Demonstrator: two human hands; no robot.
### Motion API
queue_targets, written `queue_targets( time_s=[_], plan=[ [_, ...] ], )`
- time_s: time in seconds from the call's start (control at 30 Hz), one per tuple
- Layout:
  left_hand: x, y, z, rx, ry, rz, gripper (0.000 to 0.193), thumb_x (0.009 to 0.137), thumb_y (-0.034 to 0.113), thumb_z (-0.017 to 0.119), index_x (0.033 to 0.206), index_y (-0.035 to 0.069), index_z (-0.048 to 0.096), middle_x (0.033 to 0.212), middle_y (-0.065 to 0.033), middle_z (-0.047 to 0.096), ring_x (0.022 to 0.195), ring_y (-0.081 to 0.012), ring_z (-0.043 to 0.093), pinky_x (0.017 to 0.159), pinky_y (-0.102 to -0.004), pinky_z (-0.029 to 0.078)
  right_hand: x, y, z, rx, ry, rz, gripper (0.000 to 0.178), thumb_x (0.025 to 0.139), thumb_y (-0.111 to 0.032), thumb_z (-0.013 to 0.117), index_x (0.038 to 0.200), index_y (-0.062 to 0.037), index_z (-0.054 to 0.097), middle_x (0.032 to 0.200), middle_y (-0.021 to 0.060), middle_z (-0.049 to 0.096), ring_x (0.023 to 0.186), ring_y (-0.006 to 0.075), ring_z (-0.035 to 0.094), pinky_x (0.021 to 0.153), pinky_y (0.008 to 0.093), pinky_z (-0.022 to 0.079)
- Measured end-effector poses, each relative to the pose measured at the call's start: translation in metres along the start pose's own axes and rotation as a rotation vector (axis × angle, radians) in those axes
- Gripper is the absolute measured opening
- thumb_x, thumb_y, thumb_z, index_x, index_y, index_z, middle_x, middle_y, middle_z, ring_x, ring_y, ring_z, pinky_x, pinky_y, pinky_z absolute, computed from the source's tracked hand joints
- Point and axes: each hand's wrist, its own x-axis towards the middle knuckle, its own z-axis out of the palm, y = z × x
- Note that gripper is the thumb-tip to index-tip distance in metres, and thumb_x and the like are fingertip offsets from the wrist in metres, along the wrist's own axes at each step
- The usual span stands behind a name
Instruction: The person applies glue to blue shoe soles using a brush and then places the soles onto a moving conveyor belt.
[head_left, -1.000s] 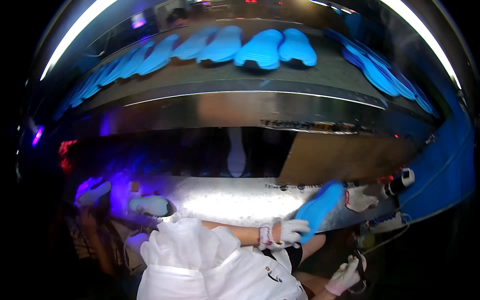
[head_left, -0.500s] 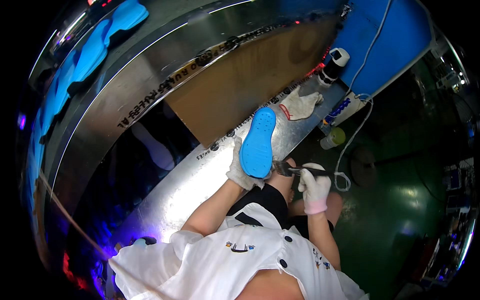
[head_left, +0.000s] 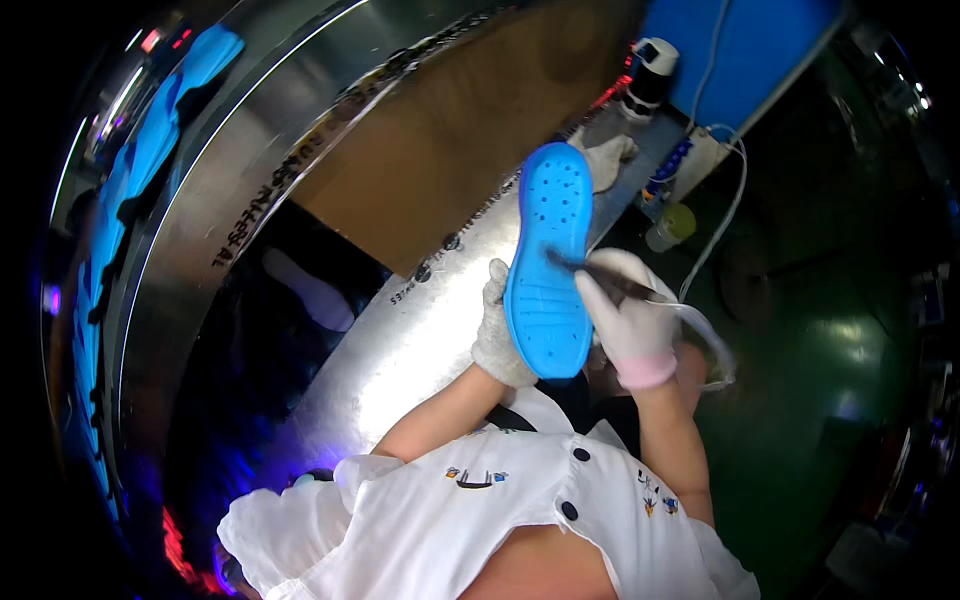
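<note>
Over a shiny steel table (head_left: 400,340), blue shoe sole (head_left: 550,265) held upright, long axis toe-up away from the body, left hand (head_left: 500,335) fingers closed round its lower edge; right hand (head_left: 630,320) clasps a dark brush (head_left: 590,275), tip touching mid-sole.

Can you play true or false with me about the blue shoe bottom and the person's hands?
1. The left hand holds the blue shoe sole. True.
2. The right hand is empty. False: it holds a dark thin tool against the sole.
3. Both hands wear white gloves. True.
4. The sole lies flat on the metal bench. False: it is held up above it.
5. More blue soles sit on the rack at the far left. True.
</note>
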Motion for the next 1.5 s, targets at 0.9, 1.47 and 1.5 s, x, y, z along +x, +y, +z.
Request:
queue_targets(
  time_s=[0.9,1.47,1.5],
  plan=[
    [0.018,0.031,0.025,-0.164,-0.219,-0.057,0.109,0.082,0.088,0.043,0.153,0.005,0.035,0.138,-0.0341,0.051,0.118,-0.0503,0.059,0.099,-0.0618,0.051,-0.020,-0.019,-0.007,0.362,-0.006,0.175,0.019,0.084,-0.003,0.077,0.102,-0.0004,0.069,0.090,0.0072,0.073,0.079,0.0115,0.068,0.069,0.0284,0.055],
    [0.047,0.093,0.021,0.132,-0.280,-0.589,0.104,0.081,0.079,0.059,0.153,0.007,0.037,0.130,-0.0312,0.057,0.106,-0.0503,0.064,0.083,-0.0621,0.057,-0.033,-0.022,-0.013,0.297,-0.296,-0.016,0.027,0.077,0.001,0.079,0.104,-0.0009,0.072,0.097,0.0105,0.074,0.085,0.0163,0.071,0.075,0.0289,0.056],
    [0.053,0.097,0.026,0.126,-0.277,-0.634,0.102,0.082,0.077,0.059,0.152,0.006,0.038,0.132,-0.0309,0.057,0.106,-0.0496,0.065,0.084,-0.0603,0.058,-0.023,-0.024,-0.017,0.274,-0.264,-0.005,0.025,0.082,0.004,0.074,0.107,-0.0006,0.072,0.099,0.0078,0.074,0.087,0.0117,0.068,0.077,0.0269,0.055]
  ],
)
